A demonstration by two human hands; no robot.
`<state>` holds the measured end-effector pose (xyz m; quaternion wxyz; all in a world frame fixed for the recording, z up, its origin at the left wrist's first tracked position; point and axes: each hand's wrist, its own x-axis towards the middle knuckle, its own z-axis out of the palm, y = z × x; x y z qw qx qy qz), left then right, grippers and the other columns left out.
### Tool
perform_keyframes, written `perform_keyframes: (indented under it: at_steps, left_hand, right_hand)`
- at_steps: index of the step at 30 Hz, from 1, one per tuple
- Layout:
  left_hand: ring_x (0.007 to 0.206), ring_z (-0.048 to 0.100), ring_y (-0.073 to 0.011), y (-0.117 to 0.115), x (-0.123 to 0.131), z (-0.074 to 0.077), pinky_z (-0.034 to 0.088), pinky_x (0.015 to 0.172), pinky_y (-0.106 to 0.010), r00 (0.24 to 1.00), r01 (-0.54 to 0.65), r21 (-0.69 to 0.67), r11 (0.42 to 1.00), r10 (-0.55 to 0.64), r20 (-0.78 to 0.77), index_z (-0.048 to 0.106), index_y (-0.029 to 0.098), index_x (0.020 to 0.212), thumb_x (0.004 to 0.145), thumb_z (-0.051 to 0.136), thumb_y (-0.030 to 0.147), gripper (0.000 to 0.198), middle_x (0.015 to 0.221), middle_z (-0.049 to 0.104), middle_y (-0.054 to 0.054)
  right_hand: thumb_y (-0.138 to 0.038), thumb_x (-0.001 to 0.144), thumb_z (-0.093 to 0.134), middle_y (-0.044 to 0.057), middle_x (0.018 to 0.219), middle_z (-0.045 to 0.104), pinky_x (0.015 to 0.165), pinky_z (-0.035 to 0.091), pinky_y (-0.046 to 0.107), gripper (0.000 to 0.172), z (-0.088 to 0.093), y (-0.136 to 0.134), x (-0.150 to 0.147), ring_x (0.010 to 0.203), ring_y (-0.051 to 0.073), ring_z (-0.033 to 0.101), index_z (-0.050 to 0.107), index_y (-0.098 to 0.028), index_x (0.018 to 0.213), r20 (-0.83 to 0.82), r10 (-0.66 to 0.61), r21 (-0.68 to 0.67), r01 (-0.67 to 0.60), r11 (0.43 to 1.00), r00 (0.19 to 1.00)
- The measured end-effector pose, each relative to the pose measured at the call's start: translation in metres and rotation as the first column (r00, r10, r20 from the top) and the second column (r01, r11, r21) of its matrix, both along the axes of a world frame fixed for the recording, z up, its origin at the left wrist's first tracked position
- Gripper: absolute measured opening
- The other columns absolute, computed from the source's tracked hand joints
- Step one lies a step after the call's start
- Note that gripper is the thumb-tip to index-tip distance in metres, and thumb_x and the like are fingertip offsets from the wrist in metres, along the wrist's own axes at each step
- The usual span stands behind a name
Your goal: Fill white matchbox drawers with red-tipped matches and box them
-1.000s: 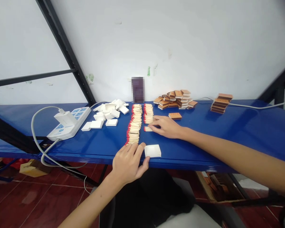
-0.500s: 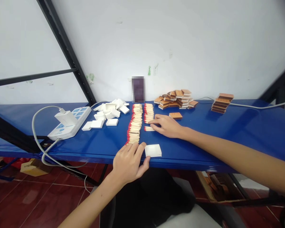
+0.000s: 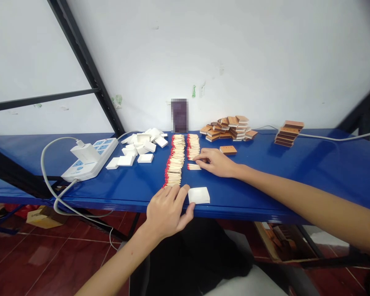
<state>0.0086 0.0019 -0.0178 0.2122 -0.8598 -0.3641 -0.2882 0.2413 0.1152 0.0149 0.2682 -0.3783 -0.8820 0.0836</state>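
Observation:
Two long rows of red-tipped matches [image 3: 176, 160] lie across the blue table [image 3: 296, 172]. My right hand [image 3: 216, 162] rests palm down beside the shorter right row, its fingertips touching a small separate bunch of matches [image 3: 193, 167]. My left hand [image 3: 168, 211] sits at the table's front edge, thumb and fingers against an open white matchbox tray [image 3: 199, 195]. Neither hand lifts anything.
A heap of white trays [image 3: 140, 148] and a white power strip with a plugged charger [image 3: 88, 158] lie at the left. Brown matchbox sleeves are piled [image 3: 230, 128] at the back, one lies alone [image 3: 227, 150], and a small stack [image 3: 288, 133] stands farther right. A blurred dark object [image 3: 179, 115] leans on the wall.
My right hand has crept slightly back along the short row of matches. The left hand and the white tray have stayed put.

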Motion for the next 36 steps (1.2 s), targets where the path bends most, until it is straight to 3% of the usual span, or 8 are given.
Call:
perform_keyframes:
  at_steps: [14,36]
  left_hand:
    - [0.078,0.065,-0.0249,0.0003,0.0002,0.0003,0.05,0.068,-0.037,1.0,-0.004,0.005,1.0,0.004,-0.001,0.057,0.015,0.113,0.094,0.047,0.036,0.03,0.092,0.069,-0.008]
    - [0.079,0.065,-0.0249,0.0001,0.0005,-0.0005,0.05,0.068,-0.037,1.0,0.0,0.002,1.0,0.0,-0.002,0.056,0.015,0.113,0.094,0.048,0.036,0.03,0.094,0.069,-0.009]
  right_hand:
    - [-0.023,0.093,0.055,0.004,0.083,0.061,0.067,0.035,0.026,0.024,0.0002,-0.0016,-0.001,0.076,0.015,0.056,0.076,-0.019,0.102,0.054,-0.019,0.011,0.019,1.0,0.998]
    - [-0.016,0.092,0.054,0.005,0.082,0.061,0.068,0.037,0.026,0.022,0.0032,-0.0009,0.0001,0.072,0.014,0.053,0.075,-0.016,0.098,-0.024,0.054,-0.076,-0.055,0.996,0.998]
